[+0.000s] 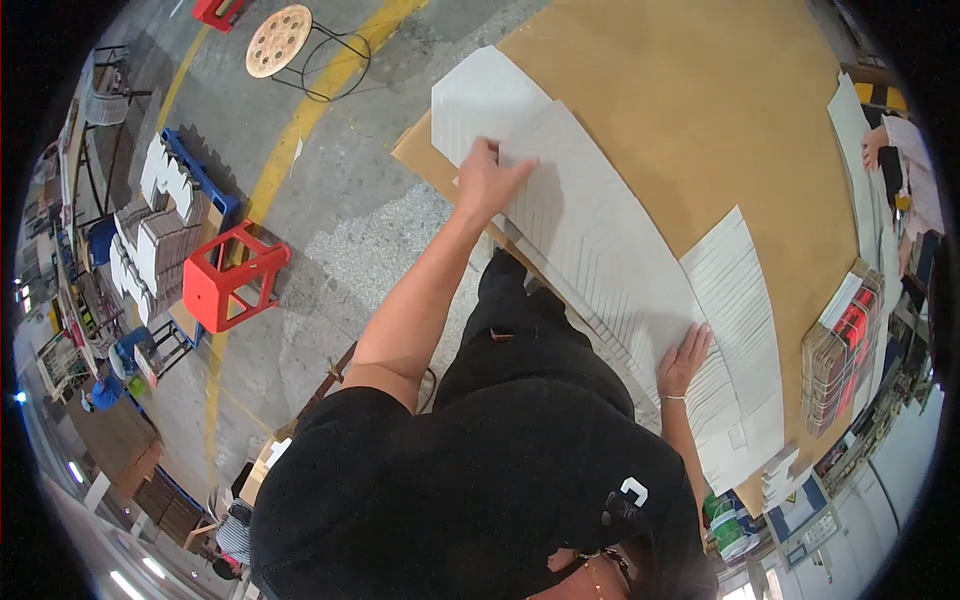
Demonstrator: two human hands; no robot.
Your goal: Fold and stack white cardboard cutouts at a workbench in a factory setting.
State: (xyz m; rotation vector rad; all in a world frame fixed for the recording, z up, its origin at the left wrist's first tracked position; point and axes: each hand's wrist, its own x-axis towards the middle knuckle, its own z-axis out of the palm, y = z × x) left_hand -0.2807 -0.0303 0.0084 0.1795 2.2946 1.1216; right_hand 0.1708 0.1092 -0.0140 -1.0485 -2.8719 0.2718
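Note:
White card sheets lie overlapped in a long fanned row along the near edge of a brown cardboard-topped table. Many thin stepped edges show along the row. My left hand is over the row's far left part, thumb spread away from the bent fingers, nothing visible between them. Whether its fingertips touch the card, I cannot tell. Further right, my right hand rests flat on the sheets, fingers stretched out. Beside it, a second fanned group of white sheets spreads over the brown surface.
At the table's right stands a wire basket holding brown and red pieces. Another person's hand is by white sheets at the far right. On the floor to the left are a red plastic stool, a round-topped stool and stacked white card pieces.

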